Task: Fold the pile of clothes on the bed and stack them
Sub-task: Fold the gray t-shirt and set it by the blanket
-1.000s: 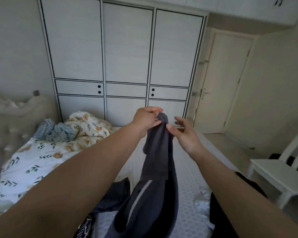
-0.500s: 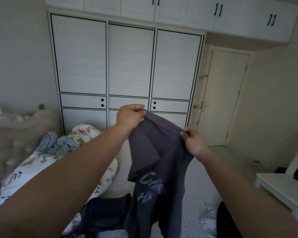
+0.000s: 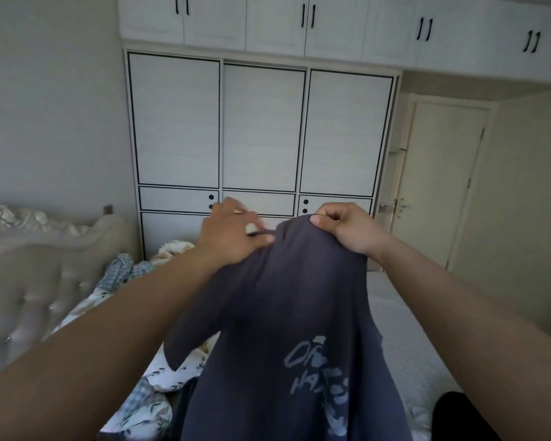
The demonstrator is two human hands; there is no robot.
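Our fingers [image 3: 323, 218] on the right hand [image 3: 350, 229] are curled tight round a bunched fold at the top edge of the dark grey T-shirt [image 3: 287, 329], thumb pressed against the cloth. The left hand [image 3: 233, 237] is blurred; its fingers lie curled over the shirt's top edge just beside the right ones, and a thin band of the collar shows under them, so we judge it a grip, though how firm we cannot tell. We hold the shirt high so that it hangs free below the fingers and opens out, its pale printed lettering facing us, likely to find the shoulders before folding. Both arms reach forward at about the same height, wrists near each other. Beneath the hanging shirt lies the bed [image 3: 404, 342], with a floral quilt [image 3: 172, 377] down to the left of the fingers and a checked garment [image 3: 121, 268] beyond it. Behind the fingers stands the white wardrobe [image 3: 261, 128].
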